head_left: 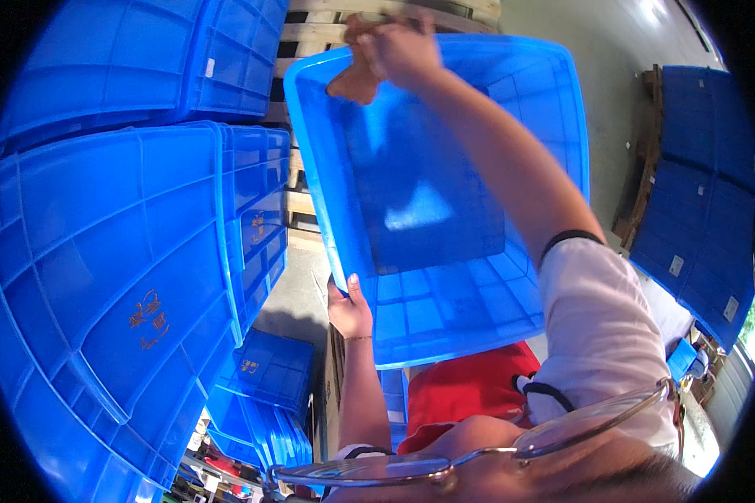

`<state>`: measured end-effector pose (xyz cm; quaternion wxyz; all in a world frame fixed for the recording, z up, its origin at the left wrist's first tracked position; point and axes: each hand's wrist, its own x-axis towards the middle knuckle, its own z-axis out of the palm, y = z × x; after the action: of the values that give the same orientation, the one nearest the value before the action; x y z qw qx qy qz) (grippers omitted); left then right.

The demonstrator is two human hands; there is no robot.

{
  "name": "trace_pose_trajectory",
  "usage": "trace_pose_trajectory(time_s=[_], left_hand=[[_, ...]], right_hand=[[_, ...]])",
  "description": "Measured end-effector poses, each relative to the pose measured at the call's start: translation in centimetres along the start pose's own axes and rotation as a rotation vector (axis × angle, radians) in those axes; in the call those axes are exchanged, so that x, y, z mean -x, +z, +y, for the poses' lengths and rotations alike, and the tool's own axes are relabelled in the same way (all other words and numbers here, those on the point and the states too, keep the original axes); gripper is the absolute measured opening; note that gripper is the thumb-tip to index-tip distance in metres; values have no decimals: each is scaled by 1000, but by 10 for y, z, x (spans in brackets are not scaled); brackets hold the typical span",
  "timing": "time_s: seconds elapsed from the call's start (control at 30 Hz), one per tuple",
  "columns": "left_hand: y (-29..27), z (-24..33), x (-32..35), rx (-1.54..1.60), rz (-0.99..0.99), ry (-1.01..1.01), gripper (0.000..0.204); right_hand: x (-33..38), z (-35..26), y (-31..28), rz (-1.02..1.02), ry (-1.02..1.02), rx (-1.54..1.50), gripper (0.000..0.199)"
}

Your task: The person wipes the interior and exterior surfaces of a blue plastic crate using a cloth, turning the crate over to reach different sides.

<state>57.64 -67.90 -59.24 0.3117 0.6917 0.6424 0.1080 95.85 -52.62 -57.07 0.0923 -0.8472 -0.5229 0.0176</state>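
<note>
A large blue plastic crate [457, 310] is in front of me, its open top facing me so that the inside shows. My left hand [351, 313] grips the crate's left rim near its lower corner, thumb on the inner side. Across the crate stretches my right arm, and my right hand [403, 55] is closed on a brown cloth [356, 81] at the far left corner. Part of the cloth hangs over the inner wall there. The fingertips of the right hand are slightly blurred.
Stacked blue crates [143, 243] stand close on the left, with smaller blue crates [273, 369] below them. A wooden pallet [302, 201] lies under and beyond my crate. More blue crates [700, 193] stand on the right across a grey floor [554, 21].
</note>
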Motion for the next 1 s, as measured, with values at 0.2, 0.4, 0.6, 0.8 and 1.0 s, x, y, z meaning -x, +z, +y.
trace_pose_trajectory(time_s=[0.2, 0.4, 0.6, 0.8, 1.0], left_hand=[[5, 5, 1, -147, 9, -34, 43], [11, 7, 3, -217, 29, -5, 46], [-1, 17, 3, -227, 31, -35, 47], [7, 11, 6, -230, 18, -24, 48], [7, 0, 3, -216, -41, -47, 43]], right_hand=[[68, 184, -43, 178, 317, 222, 29], [103, 272, -44, -61, 880, -124, 48], [252, 225, -36, 0, 761, -336, 51], [451, 157, -68, -181, 937, -465, 54], [411, 160, -128, -36, 519, -417, 36]])
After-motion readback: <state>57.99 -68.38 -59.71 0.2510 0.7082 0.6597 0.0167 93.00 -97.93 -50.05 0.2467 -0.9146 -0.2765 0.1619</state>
